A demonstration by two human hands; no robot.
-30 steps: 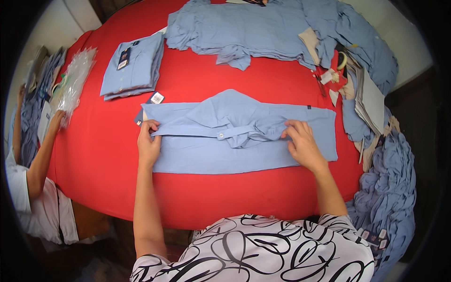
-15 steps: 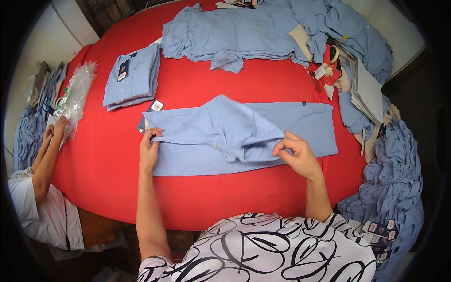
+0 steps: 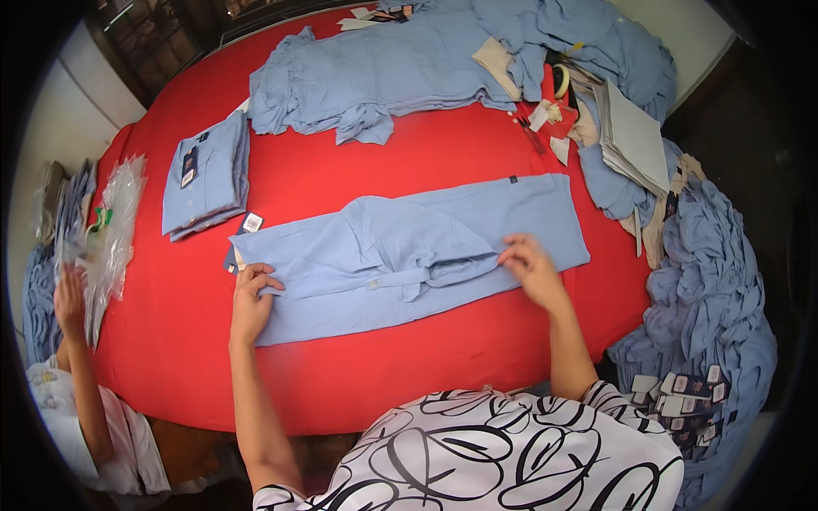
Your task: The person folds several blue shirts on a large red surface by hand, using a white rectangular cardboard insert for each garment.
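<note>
A light blue shirt [image 3: 341,298], folded into a long strip, lies slightly slanted in front of me on the red cloth. At its left end, my left hand [image 3: 254,298] has its fingers closed on the near edge. My right hand [image 3: 532,266], a little blurred, pinches the loose upper layer right of the middle. That layer bulges and wrinkles between my hands, with a button showing near its lower edge. A hang tag [image 3: 251,224] sticks out past the shirt's far left corner.
Folded blue shirts [image 3: 209,179] are stacked at the left on the red table [image 3: 358,387]. More shirts [image 3: 392,64] lie across the back and hang in heaps [image 3: 707,289] at the right. A co-worker's hand [image 3: 70,298] is near clear plastic bags [image 3: 118,226].
My right hand has lowered the raised shirt layer, which now lies flatter. The view has turned, so the table appears shifted left. The co-worker's hand has come away from the plastic bags.
</note>
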